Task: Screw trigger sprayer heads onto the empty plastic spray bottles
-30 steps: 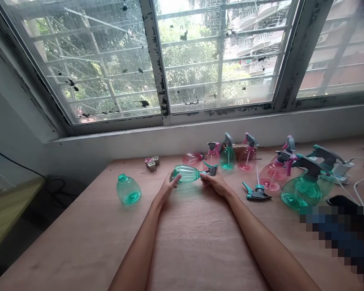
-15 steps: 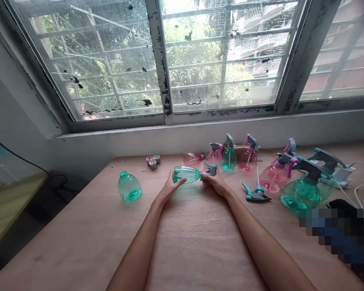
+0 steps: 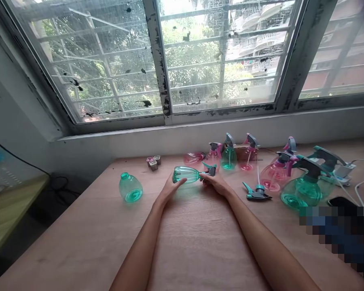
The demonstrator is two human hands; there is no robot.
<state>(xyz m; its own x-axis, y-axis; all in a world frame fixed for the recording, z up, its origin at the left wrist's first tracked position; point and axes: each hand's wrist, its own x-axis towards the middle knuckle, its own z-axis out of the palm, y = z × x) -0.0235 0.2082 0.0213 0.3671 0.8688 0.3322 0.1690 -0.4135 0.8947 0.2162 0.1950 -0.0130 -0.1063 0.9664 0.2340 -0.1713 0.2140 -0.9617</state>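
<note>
A clear green spray bottle lies sideways just above the wooden table, held between both hands. My left hand cups its base end with fingers curled against it. My right hand grips the neck at the grey and green trigger head. A second green bottle without a head lies on the table to the left. A loose trigger head with its tube lies to the right.
Several assembled pink and green spray bottles stand near the wall, larger ones at the right. Small cubes sit by the wall. A phone, white cables and a pixelated patch lie at far right. A window is behind.
The bottle and both hands stay almost in place; my left fingers have shifted slightly on the bottle's base. The view has swayed a little.
</note>
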